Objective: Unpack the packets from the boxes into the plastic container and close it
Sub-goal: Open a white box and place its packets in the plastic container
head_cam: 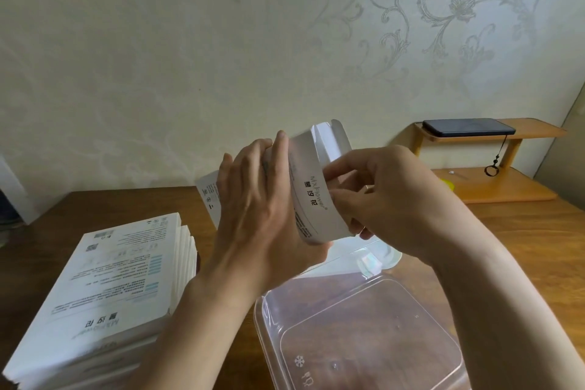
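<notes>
Box [311, 199]: white printed carton, held in the air above and just beyond the far rim of the container [364, 342]. End flap [332, 136] open, standing up at the end turned right. Long axis judged roughly left to right, open end toward the right hand. Contents hidden.

Left hand [253, 209]: above and left of the container's far rim. Clasps the closed half of the box, fingers [280, 149] laid over its top edge.

Right hand [389, 196]: above the container's far right corner. Fingers [345, 196] curled, pinching at the open end; whether they hold card or something inside cannot be told. It is the hand nearer the opening, so the draw-out likely falls to it: rightward along the axis, then down.

Container: clear plastic, nothing seen inside, on the worktop [522, 247], below the box and nearer the camera.

Lid [364, 260]: clear, lying against the container's far rim; probably its cover.

Stack [126, 288]: further boxes lying flat, left of the container.

Shelf [493, 187]: wooden, beyond the container to the right, phone [468, 127] on top.
</notes>
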Demonstrator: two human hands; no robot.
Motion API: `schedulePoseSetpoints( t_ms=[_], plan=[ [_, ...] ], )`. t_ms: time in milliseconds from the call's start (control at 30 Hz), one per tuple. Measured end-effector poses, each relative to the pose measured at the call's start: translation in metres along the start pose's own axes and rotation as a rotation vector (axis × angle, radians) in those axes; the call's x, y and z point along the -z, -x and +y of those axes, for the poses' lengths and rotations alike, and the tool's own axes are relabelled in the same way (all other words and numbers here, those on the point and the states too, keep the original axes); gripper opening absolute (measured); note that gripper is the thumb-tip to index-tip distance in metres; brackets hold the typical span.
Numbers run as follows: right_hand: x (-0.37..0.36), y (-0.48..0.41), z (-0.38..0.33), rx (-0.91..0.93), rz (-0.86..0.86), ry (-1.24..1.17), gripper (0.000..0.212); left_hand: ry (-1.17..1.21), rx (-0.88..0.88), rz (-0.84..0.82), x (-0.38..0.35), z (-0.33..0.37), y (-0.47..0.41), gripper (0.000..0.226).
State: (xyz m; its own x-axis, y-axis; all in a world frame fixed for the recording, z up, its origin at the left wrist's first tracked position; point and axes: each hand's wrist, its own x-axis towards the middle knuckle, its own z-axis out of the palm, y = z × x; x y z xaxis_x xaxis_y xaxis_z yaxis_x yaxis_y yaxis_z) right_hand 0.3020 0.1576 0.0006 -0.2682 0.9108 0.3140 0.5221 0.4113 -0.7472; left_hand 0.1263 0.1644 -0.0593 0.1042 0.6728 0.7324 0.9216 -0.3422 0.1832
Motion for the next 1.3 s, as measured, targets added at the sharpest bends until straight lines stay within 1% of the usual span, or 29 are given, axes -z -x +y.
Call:
schedulePoseSetpoints(
  t_ms=[100, 167, 300, 400, 567, 667, 733, 833, 933, 1000, 1133, 1233, 1300],
  plan=[
    [0.0, 0.002, 0.0, 0.017, -0.038, -0.033, 0.021, -0.024, -0.011, 0.015, 0.001, 0.001, 0.0, 0.116],
    [0.001, 0.001, 0.0, -0.013, -0.081, -0.098, 0.021, -0.051, -0.052, 0.021, 0.003, 0.002, 0.001, 0.117],
    [0.001, -0.004, 0.007, -0.084, -0.161, -0.177, 0.017, -0.125, -0.085, -0.053, 0.004, 0.002, 0.004, 0.128],
    [-0.001, -0.006, 0.012, -0.103, -0.188, -0.126, 0.022, -0.174, -0.099, -0.113, 0.001, 0.004, 0.005, 0.131],
    [0.002, -0.007, 0.014, -0.075, -0.289, 0.077, 0.028, -0.198, -0.122, -0.186, -0.002, 0.009, 0.007, 0.135],
    [0.001, -0.006, 0.013, -0.071, -0.349, 0.075, 0.029, -0.201, -0.127, -0.206, -0.002, 0.011, 0.008, 0.135],
    [-0.001, -0.007, 0.013, -0.071, -0.314, 0.01, 0.028, -0.194, -0.12, -0.198, -0.003, 0.011, 0.008, 0.134],
    [-0.003, -0.01, 0.015, -0.077, -0.214, -0.072, 0.027, -0.176, -0.106, -0.17, -0.001, 0.01, 0.006, 0.132],
    [-0.007, -0.013, 0.017, -0.086, -0.104, -0.111, 0.016, -0.171, -0.095, -0.15, 0.001, 0.008, 0.005, 0.132],
    [-0.011, -0.015, 0.02, -0.081, -0.021, -0.132, 0.022, -0.179, -0.074, -0.146, 0.002, 0.005, 0.004, 0.136],
    [-0.011, -0.018, 0.024, -0.037, 0.054, -0.21, 0.026, -0.185, -0.039, -0.128, 0.005, 0.0, 0.002, 0.138],
    [-0.004, -0.019, 0.028, 0.05, 0.122, -0.169, 0.033, -0.185, -0.009, -0.143, 0.007, -0.004, 0.001, 0.14],
    [0.001, -0.019, 0.028, 0.07, 0.144, -0.165, 0.029, -0.182, 0.011, -0.149, 0.006, -0.007, 0.0, 0.139]
  ],
)
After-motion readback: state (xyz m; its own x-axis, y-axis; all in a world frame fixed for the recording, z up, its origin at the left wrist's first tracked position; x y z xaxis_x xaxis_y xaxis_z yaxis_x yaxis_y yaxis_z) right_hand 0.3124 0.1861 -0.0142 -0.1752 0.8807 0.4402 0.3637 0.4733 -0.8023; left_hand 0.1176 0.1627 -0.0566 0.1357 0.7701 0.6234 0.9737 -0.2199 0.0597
